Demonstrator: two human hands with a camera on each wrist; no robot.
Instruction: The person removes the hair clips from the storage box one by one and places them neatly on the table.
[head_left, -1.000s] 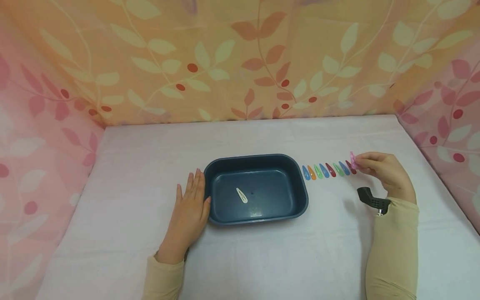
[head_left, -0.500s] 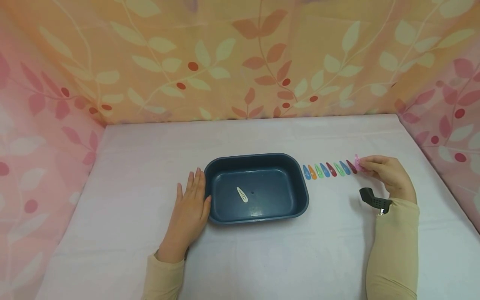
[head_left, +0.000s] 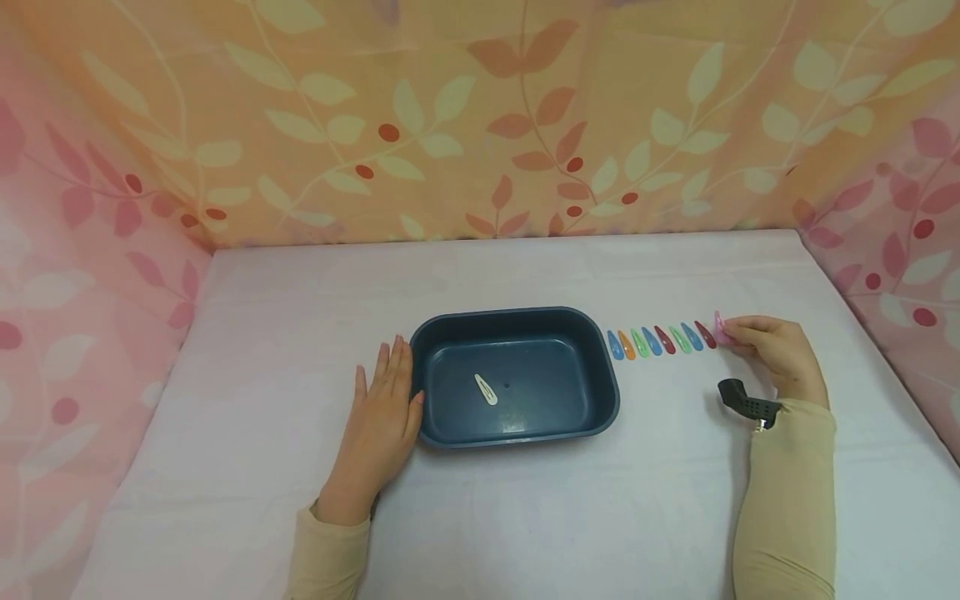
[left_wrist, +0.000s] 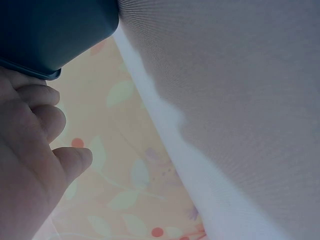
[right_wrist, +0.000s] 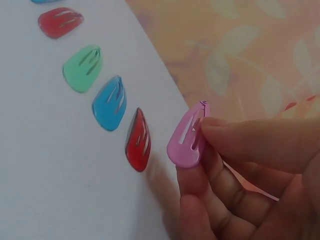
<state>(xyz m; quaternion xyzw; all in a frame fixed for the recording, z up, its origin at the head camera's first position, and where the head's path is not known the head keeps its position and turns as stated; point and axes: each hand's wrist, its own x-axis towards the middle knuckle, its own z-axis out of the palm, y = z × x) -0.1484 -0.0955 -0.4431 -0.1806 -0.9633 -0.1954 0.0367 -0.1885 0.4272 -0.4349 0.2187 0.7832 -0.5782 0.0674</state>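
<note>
My right hand [head_left: 776, 346] pinches a pink hair clip [right_wrist: 186, 137] between thumb and fingers, at the right end of a row of hair clips. Nearest to it in the row lies a dark red hair clip [right_wrist: 138, 142], then a blue one [right_wrist: 111, 105] and a green one [right_wrist: 83, 70]. My left hand [head_left: 377, 417] rests with straight fingers against the left side of a dark blue plastic basin [head_left: 517, 438]. Inside the basin, on its floor, lies a white hair clip [head_left: 486, 389]. In the left wrist view, the fingers touch the basin's rim from outside.
Further along the row toward the basin lie another red clip [head_left: 664, 339], an orange clip [head_left: 627, 344] and several more. A white cloth [head_left: 570, 517] covers the table. Leaf-patterned fabric [head_left: 450, 125] hangs behind and on both sides.
My right hand has moved slightly right and down with the pink hair clip, setting it beside the dark red clip at the row's end. The left hand stays at the basin.
</note>
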